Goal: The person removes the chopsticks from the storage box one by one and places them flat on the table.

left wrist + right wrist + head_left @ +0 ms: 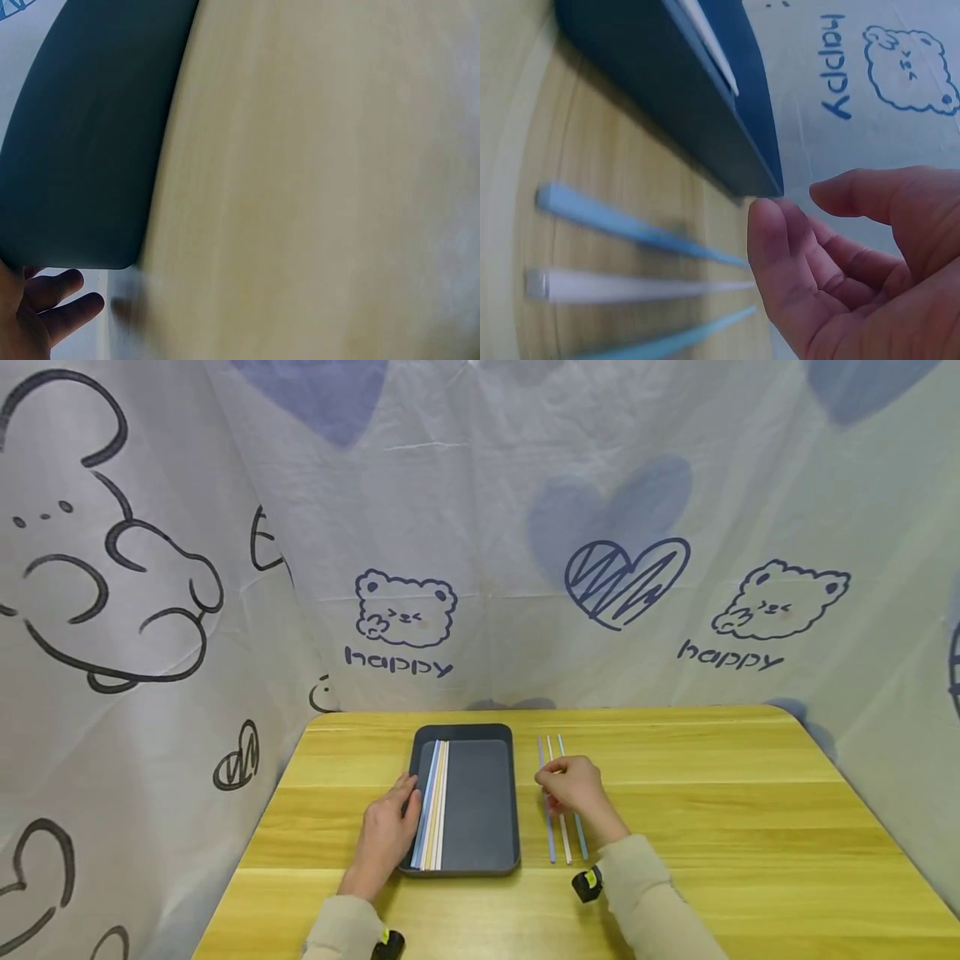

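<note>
A dark grey rectangular tray [480,810] lies on the table, with several thin white, blue and yellowish sticks [432,810] lengthwise along its left side. My left hand [388,831] rests at the tray's left rim, its fingers fairly straight; part of it shows beyond the tray's end in the left wrist view. Right of the tray lie three separate sticks: a violet-blue stick [552,847], a white stick [567,847] and a light blue stick [582,847]. Above them hovers my right hand [577,785]. Its thumb and forefinger [769,232] stand apart, with nothing between them.
The wooden table [735,827] extends to both sides. Behind it and at its left hangs a printed cloth [487,527] with hearts and bears. Small black wrist cameras sit near both sleeves, one camera [587,885] below the loose sticks.
</note>
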`<state>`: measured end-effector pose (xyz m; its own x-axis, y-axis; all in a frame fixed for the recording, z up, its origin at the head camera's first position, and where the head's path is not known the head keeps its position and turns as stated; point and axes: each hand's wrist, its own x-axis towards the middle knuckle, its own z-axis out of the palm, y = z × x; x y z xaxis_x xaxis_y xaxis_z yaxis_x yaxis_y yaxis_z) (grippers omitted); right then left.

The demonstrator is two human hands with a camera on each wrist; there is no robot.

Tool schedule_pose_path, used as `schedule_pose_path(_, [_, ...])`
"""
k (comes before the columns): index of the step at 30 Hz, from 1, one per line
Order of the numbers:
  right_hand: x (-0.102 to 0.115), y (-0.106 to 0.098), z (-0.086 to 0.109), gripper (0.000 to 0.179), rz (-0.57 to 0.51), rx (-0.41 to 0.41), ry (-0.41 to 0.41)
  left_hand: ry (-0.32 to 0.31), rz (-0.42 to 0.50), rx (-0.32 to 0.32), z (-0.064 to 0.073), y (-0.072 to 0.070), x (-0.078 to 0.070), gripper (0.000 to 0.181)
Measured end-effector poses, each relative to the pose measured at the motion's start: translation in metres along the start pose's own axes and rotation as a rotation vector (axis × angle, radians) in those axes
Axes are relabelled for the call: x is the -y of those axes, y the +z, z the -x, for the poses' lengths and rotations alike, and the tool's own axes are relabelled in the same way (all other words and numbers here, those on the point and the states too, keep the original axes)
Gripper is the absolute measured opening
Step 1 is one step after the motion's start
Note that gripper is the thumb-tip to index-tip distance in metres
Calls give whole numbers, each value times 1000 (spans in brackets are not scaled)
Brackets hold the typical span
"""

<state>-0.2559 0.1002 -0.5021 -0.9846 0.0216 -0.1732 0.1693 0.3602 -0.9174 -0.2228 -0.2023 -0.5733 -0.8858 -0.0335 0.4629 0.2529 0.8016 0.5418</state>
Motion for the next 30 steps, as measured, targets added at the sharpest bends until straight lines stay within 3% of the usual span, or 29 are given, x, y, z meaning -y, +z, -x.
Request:
schedule_pose_path(8, [16, 25, 3, 20, -58, 70, -11, -2, -3, 4, 1, -1, 1, 37])
schedule_pose_path(19, [21, 54, 7, 17, -48, 196, -78, 79, -12, -70, 0, 3, 4, 32])
schedule_pose_path(30, [24, 76, 14, 22, 8, 303, -111, 47, -2, -47, 2, 3, 4, 33])
